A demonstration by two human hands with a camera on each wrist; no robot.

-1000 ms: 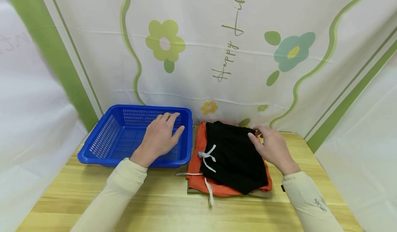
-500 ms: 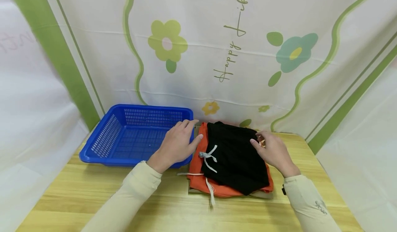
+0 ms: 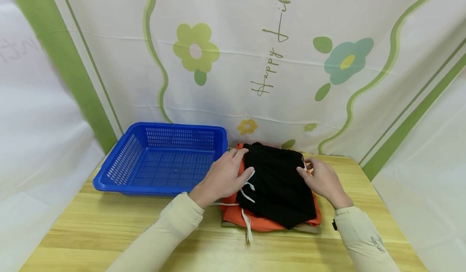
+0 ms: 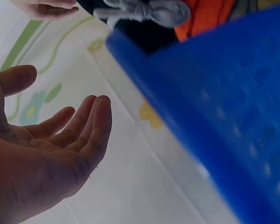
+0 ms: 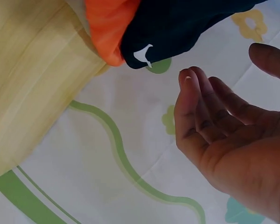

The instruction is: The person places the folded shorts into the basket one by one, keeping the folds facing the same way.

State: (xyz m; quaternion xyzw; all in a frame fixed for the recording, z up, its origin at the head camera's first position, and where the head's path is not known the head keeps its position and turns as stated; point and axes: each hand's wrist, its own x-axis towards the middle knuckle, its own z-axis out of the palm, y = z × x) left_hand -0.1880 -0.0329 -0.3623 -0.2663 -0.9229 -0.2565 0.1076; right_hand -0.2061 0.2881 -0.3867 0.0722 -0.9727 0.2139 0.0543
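Black shorts [image 3: 276, 187] with a tied white drawstring [image 3: 248, 197] lie folded on top of a pile. Beneath them is an orange garment [image 3: 232, 214], and under that shows the edge of an olive-brown one [image 3: 308, 228]. My left hand [image 3: 223, 176] hovers at the left side of the pile, overlapping the waistband in the head view; its fingers are relaxed and hold nothing. At the pile's right side, my right hand [image 3: 323, 181] has loosely bent fingers close to the shorts' edge. In the right wrist view a small white mark [image 5: 142, 55] shows on the black cloth.
A blue plastic basket [image 3: 156, 190] with slotted walls stands left of the pile, nothing inside it. The wooden table [image 3: 109, 231] is bounded behind by a white flowered curtain [image 3: 225, 74].
My left hand has moved right, from above the basket to the left edge of the clothes pile. My right hand has shifted only slightly, and the clothes lie as before.
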